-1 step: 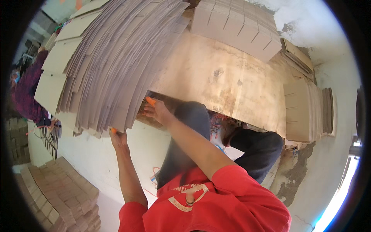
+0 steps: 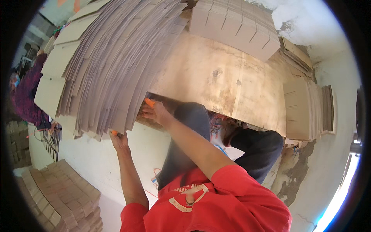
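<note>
A large fanned stack of thin brown cardboard sheets (image 2: 112, 65) leans at upper left on the wooden tabletop (image 2: 201, 69), its lower end jutting past the table edge. My left hand (image 2: 121, 142) is closed at that lower end, an orange cover on one digit touching the sheet edges; its other fingers are partly hidden. My right hand (image 2: 156, 113) is beside the stack's right face, near the table edge. Its fingers are parted and point toward the stack, one orange-tipped, with nothing visible between them.
A slotted cardboard bundle (image 2: 234, 29) stands at the table's far side, with another bundle (image 2: 299, 110) at its right end. Bundled cardboard (image 2: 63, 189) is piled at lower left. Another person in a dark patterned top (image 2: 29, 96) is at far left. My knees (image 2: 193, 120) are against the near edge.
</note>
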Available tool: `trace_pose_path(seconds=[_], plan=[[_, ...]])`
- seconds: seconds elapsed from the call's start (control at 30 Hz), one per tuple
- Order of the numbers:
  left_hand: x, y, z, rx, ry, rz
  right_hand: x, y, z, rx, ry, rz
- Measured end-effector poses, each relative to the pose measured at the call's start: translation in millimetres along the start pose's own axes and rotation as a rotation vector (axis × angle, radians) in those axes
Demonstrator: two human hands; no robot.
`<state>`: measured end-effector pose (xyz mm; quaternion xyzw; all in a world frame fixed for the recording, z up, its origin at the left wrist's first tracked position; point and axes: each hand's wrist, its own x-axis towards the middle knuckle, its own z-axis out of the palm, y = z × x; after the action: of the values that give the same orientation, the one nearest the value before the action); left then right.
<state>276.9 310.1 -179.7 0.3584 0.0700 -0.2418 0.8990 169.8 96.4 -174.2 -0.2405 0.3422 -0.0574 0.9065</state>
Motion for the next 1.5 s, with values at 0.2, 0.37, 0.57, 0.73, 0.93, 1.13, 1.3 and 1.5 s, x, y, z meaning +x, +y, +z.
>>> trace_pose_path(seconds=[0.2, 0.37, 0.57, 0.73, 0.93, 1.13, 1.3, 1.5], plan=[[2, -10, 20, 0.007, 0.146, -0.012, 12, -8, -6, -0.001, -0.090, 0.036], [4, -4, 16, 0.162, 0.093, 0.000, 20, -2, -8, 0.026, 0.056, 0.081], [-44, -12, 72, 0.314, 0.189, 0.038, -2, -8, -4, 0.019, 0.020, 0.026], [-75, -12, 74, 0.273, 0.253, 0.008, -2, -7, -6, 0.159, -0.007, -0.002], [-117, -4, 30, 0.291, 0.246, -0.068, -6, -14, 1, 0.456, -0.094, -0.106], [-139, 64, -9, 0.903, -0.189, -0.422, -12, -23, 4, 0.538, -0.187, -0.157], [-167, 237, 84, 1.631, -0.072, -0.267, -37, -30, 16, 0.558, -0.098, -0.099], [-155, 175, 307, 2.133, -0.363, 1.444, -30, -37, 14, 0.573, -0.151, -0.075]])
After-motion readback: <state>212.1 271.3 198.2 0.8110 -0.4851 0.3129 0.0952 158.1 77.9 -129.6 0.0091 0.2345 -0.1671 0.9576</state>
